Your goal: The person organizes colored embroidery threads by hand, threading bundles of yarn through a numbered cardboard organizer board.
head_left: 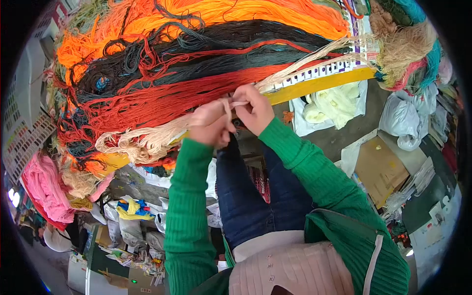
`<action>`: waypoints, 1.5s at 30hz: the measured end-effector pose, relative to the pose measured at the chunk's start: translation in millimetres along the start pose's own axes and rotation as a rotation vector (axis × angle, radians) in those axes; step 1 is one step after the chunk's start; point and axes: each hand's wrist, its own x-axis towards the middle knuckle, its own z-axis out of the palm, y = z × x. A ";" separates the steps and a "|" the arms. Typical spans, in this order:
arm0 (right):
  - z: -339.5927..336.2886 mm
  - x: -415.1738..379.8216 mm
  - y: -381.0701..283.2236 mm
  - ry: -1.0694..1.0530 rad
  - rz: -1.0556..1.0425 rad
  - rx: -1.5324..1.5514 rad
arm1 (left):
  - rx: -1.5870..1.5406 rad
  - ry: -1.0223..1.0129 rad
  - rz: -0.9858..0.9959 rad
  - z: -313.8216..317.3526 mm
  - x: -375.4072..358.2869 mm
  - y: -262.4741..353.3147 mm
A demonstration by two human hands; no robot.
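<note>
A pale cream strand of yarn [239, 103] runs between my two hands at the near edge of the yarn-covered table. My left hand [209, 122] is closed around it, and a loop of the strand crosses over its fingers. Thumb and fingers of my right hand [253, 109] pinch the same strand a short way to the right. Red yarn [147, 105] lies in long lengths just beyond both hands. A cream yarn bundle [142, 146] is spread to the left of my left hand, and cream strands [307, 60] stretch away to the upper right.
Black yarn [236, 37] and orange yarn [285, 14] lie farther back. A yellow edge bar [324, 86] borders the table. Below right sits pale yellow yarn [334, 105]; pink yarn [46, 184] is at left. A cardboard box [381, 169] stands at right.
</note>
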 end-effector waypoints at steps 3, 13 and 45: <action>-6.0 6.7 4.7 -0.037 0.039 0.337 | -0.192 0.046 0.041 7.0 8.6 1.0; 3.3 11.4 8.9 -0.209 -0.130 0.249 | -0.452 0.153 0.092 -11.0 -17.8 8.3; 0.5 18.5 0.5 -0.306 -0.138 -0.383 | -0.650 1.024 0.392 -93.2 -201.9 -16.4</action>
